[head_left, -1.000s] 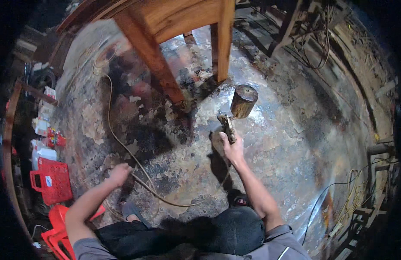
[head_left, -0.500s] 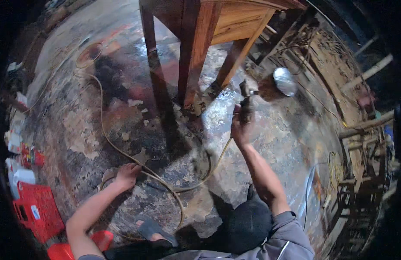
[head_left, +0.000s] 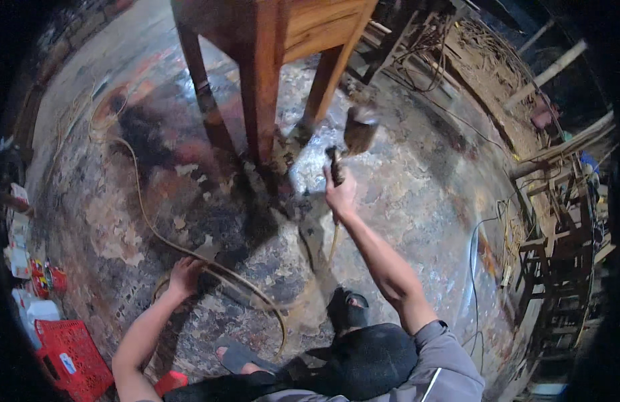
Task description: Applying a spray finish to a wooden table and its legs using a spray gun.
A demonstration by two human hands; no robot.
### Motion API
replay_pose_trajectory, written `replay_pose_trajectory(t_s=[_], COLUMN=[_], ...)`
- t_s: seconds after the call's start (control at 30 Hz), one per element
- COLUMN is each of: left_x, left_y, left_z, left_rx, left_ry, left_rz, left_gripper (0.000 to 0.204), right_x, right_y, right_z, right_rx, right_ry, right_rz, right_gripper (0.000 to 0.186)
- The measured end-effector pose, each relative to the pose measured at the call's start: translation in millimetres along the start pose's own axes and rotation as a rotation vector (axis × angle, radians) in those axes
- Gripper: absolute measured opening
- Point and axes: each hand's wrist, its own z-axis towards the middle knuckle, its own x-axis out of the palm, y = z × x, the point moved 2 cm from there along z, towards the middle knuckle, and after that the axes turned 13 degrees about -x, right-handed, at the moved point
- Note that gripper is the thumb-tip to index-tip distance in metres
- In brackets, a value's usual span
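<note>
My right hand [head_left: 341, 194] is wrapped round the handle of a spray gun [head_left: 335, 164], held out in front of me beside the legs of a wooden cabinet [head_left: 260, 100]. A metal cup [head_left: 360, 134], blurred by motion, shows at the gun's far right side. From below the grip a thin tan air hose [head_left: 335, 242] hangs toward the floor. At the lower left, my left hand [head_left: 186, 276] is closed on the hose, whose loops lie around it and run off to the far left. The cabinet's brown legs stand on the floor, lit brightly near their feet.
A red plastic basket [head_left: 72, 358] and white jugs [head_left: 42, 311] stand at the left edge. Wooden frames [head_left: 551, 248] and scrap are piled at the right. A dark cable [head_left: 475, 268] crosses the patchy, peeling floor [head_left: 404, 221]. My sandalled feet are below.
My right hand has moved left with the spray gun and its cup has turned. The view has shifted, so the cabinet sits farther left. My left hand stays on the hose.
</note>
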Motion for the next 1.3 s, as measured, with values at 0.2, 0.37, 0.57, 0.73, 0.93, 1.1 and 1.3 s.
replay_pose_trajectory(t_s=[0.2, 0.37, 0.57, 0.73, 0.93, 1.1, 1.3], left_x=[-7.6, -21.2, -27.2, -27.6, -35.2, -33.1, -25.8], left_y=[-12.2, -69.3, -121.5, -130.4, -132.0, -135.8, -143.2], left_z=[-20.6, -32.0, -28.4, -28.1, -29.8, -33.6, -32.4], left_rx=[-0.015, -0.037, -0.001, -0.052, 0.034, -0.029, 0.008], left_ry=[-0.033, -0.033, 0.049, 0.063, 0.004, 0.073, 0.06], left_rz=[0.183, 0.224, 0.153, 0.119, 0.156, 0.173, 0.147], left_gripper=[0.032, 0.024, 0.016, 0.015, 0.017, 0.017, 0.015], right_x=[-14.4, -80.9, -150.0, -149.9, -122.2, -125.9, -184.2], right_y=[-46.9, -34.0, 11.4, 0.5, -46.5, -53.5, 6.6], right_z=[-8.9, 29.1, 56.5, 57.0, 33.8, 35.4, 79.8], right_rx=[0.157, 0.121, -0.187, -0.081, 0.002, 0.076, -0.072], right_ry=[0.023, -0.039, -0.233, -0.184, 0.045, 0.142, -0.144], right_rz=[-0.086, 0.174, 0.634, 0.552, 0.258, 0.175, 0.467], right_gripper=[0.042, 0.032, 0.018, 0.03, 0.033, 0.035, 0.034])
